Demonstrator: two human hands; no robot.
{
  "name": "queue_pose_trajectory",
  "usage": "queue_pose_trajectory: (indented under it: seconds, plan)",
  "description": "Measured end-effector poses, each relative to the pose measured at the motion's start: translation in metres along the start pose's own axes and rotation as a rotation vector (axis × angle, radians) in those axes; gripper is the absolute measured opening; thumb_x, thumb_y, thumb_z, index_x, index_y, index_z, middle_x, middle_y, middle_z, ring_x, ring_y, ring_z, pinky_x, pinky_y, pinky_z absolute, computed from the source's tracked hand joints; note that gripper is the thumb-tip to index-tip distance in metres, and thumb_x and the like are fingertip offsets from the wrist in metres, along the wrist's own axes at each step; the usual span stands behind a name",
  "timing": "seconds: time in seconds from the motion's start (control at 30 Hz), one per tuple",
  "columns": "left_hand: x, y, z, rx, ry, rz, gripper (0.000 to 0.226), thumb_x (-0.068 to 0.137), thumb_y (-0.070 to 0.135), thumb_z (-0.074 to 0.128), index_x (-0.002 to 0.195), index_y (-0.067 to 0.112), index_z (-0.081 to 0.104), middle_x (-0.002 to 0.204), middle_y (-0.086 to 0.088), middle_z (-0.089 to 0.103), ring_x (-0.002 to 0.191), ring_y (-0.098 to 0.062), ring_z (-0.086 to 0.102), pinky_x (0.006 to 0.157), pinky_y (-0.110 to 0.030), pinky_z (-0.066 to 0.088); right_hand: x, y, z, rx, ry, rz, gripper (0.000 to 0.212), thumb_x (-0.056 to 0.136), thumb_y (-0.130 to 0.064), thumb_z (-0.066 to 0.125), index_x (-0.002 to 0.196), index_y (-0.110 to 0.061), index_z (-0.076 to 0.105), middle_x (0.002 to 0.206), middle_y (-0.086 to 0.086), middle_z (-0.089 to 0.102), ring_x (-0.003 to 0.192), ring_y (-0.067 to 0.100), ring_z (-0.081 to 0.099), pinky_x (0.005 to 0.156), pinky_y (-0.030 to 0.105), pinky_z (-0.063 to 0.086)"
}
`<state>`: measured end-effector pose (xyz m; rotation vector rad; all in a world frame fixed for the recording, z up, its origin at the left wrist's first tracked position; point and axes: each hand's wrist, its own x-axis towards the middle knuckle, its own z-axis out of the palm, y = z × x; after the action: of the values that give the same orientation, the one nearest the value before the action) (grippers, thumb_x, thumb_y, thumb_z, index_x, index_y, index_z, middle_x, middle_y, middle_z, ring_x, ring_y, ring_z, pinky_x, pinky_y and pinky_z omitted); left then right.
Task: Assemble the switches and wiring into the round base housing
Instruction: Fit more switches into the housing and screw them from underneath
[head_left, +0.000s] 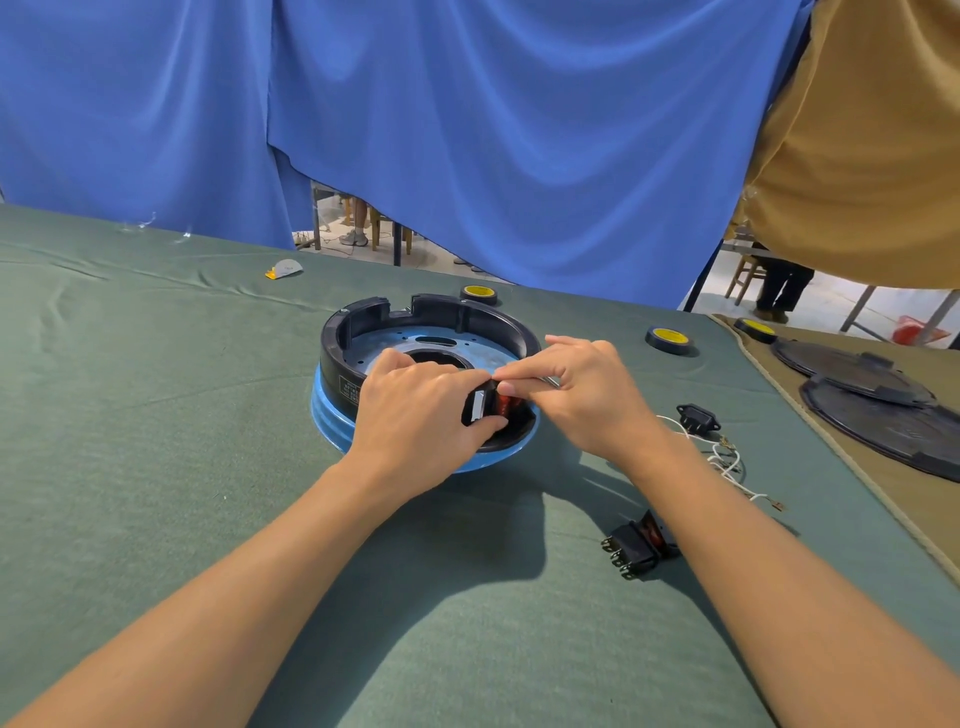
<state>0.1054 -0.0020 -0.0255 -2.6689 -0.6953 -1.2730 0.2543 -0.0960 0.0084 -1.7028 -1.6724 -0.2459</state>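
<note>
Switches (641, 545) two, housing (431, 312) one

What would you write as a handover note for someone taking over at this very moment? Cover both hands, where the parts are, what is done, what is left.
Left hand grips the switch at the near rim of the round base housing.
Right hand pinches the same switch from the other side.
On the cloth, right: a second switch, nearer; a black socket and white wires, farther.
Done: first switch at the rim, seating unclear.
Left: seat it, fit the second switch, socket and wiring.
</note>
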Motion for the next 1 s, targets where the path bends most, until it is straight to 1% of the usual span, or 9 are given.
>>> queue_pose_trajectory:
  seconds: [0.1, 0.23, 0.43, 0.53, 0.6, 0.63, 0.8, 0.87, 1.0]
  plan:
    - [0.000, 0.002, 0.001, -0.009, -0.009, -0.016, 0.028, 0.079, 0.049, 0.074, 0.097, 0.027, 0.075, 0.073, 0.006, 0.072, 0.074, -0.020, 0.068, 0.078, -0.034, 0.031, -0.003, 0.000, 0.002, -0.017, 0.016, 0.005, 0.015, 0.085, -0.015, 0.073, 0.099, -0.015, 0.078, 0.089, 0.002, 0.076, 0.083, 0.018, 0.070, 0.107, 0.029, 0.036]
    - [0.002, 0.003, 0.002, -0.012, -0.020, -0.026, 0.029, 0.082, 0.049, 0.070, 0.103, 0.028, 0.072, 0.082, 0.006, 0.074, 0.083, -0.020, 0.068, 0.079, -0.033, 0.025, -0.005, 0.000, 0.003, -0.020, 0.038, -0.025, 0.016, 0.083, -0.014, 0.074, 0.099, -0.014, 0.078, 0.092, 0.000, 0.076, 0.087, 0.011, 0.068, 0.104, 0.033, 0.040]
    - [0.000, 0.000, 0.001, -0.008, -0.012, -0.011, 0.033, 0.081, 0.048, 0.072, 0.106, 0.027, 0.073, 0.081, 0.005, 0.075, 0.080, -0.020, 0.068, 0.080, -0.035, 0.035, -0.010, -0.007, 0.001, -0.030, -0.016, 0.015, 0.018, 0.087, -0.014, 0.070, 0.105, -0.014, 0.076, 0.100, 0.001, 0.075, 0.097, 0.021, 0.069, 0.105, 0.035, 0.043]
    - [-0.001, -0.002, 0.000, -0.014, -0.026, 0.008, 0.034, 0.080, 0.045, 0.076, 0.105, 0.023, 0.075, 0.079, 0.003, 0.075, 0.078, -0.023, 0.069, 0.080, -0.037, 0.040, -0.019, -0.006, -0.013, -0.044, -0.009, 0.096, 0.022, 0.088, -0.011, 0.068, 0.109, -0.013, 0.074, 0.110, 0.001, 0.073, 0.106, 0.016, 0.065, 0.102, 0.024, 0.042]
    - [0.000, -0.003, -0.003, -0.022, -0.050, 0.024, 0.035, 0.080, 0.043, 0.076, 0.107, 0.021, 0.075, 0.080, 0.001, 0.075, 0.080, -0.025, 0.069, 0.082, -0.038, 0.042, -0.031, 0.000, -0.034, -0.073, 0.034, 0.187, 0.020, 0.087, -0.014, 0.070, 0.106, -0.015, 0.075, 0.106, -0.002, 0.073, 0.099, 0.008, 0.064, 0.092, 0.009, 0.040]
    - [0.001, -0.005, -0.004, -0.022, -0.069, 0.032, 0.035, 0.082, 0.043, 0.075, 0.110, 0.022, 0.074, 0.084, 0.002, 0.075, 0.085, -0.025, 0.069, 0.085, -0.039, 0.041, -0.037, 0.004, -0.046, -0.085, -0.007, 0.252, 0.018, 0.086, -0.017, 0.071, 0.104, -0.018, 0.076, 0.100, -0.006, 0.074, 0.093, 0.004, 0.063, 0.087, 0.005, 0.039]
    - [0.006, -0.013, -0.007, -0.031, -0.081, 0.033, 0.040, 0.083, 0.050, 0.071, 0.115, 0.027, 0.071, 0.109, 0.007, 0.072, 0.106, -0.022, 0.064, 0.090, -0.039, 0.038, -0.069, 0.019, -0.083, -0.035, -0.373, 0.486, 0.013, 0.081, -0.030, 0.076, 0.094, -0.031, 0.076, 0.093, -0.017, 0.071, 0.094, -0.003, 0.061, 0.085, 0.017, 0.042]
    - [0.004, -0.011, -0.005, -0.043, -0.067, 0.025, 0.039, 0.083, 0.048, 0.071, 0.113, 0.024, 0.072, 0.107, 0.005, 0.073, 0.104, -0.022, 0.065, 0.088, -0.039, 0.039, -0.076, 0.021, -0.086, -0.026, -0.442, 0.490, 0.017, 0.079, -0.035, 0.078, 0.095, -0.032, 0.075, 0.098, -0.017, 0.068, 0.097, 0.000, 0.059, 0.081, 0.016, 0.042]
    - [-0.001, -0.004, -0.002, -0.001, -0.049, 0.038, 0.034, 0.085, 0.042, 0.071, 0.109, 0.020, 0.074, 0.089, 0.000, 0.076, 0.089, -0.027, 0.069, 0.083, -0.039, 0.041, -0.083, 0.020, -0.087, -0.055, -0.623, 0.465, 0.022, 0.077, -0.038, 0.079, 0.096, -0.029, 0.076, 0.112, -0.018, 0.063, 0.106, -0.003, 0.054, 0.091, 0.020, 0.040]
